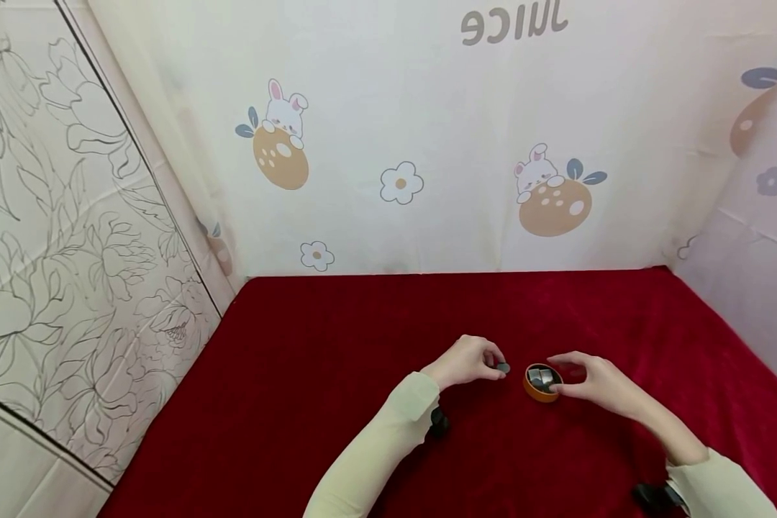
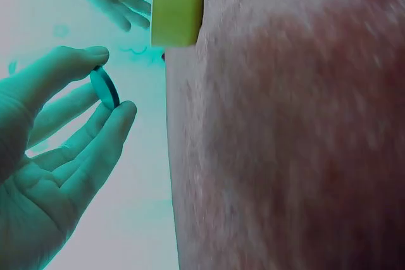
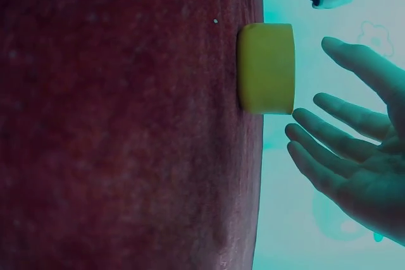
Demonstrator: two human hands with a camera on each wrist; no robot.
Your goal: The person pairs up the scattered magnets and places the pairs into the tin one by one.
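Between its thumb and fingertip, my left hand (image 1: 466, 361) pinches a small dark disc (image 1: 503, 367), held just left of a round orange container (image 1: 537, 395). The left wrist view shows the disc (image 2: 105, 88) edge-on, thin and flat. Inside the container lie silvery square pieces (image 1: 540, 375) and darker ones, partly hidden by its rim. My right hand (image 1: 597, 385) is spread at the container's right side, thumb near the rim and nothing in its grasp. In the right wrist view, the relaxed fingers of that hand (image 3: 361, 150) extend toward the upright container (image 3: 266, 69).
A dark red cloth (image 1: 337, 360) covers the table. Behind it hangs a pale curtain (image 1: 362, 108) printed with rabbits and fruit. On the left stands a panel (image 1: 71, 216) with line-drawn flowers.
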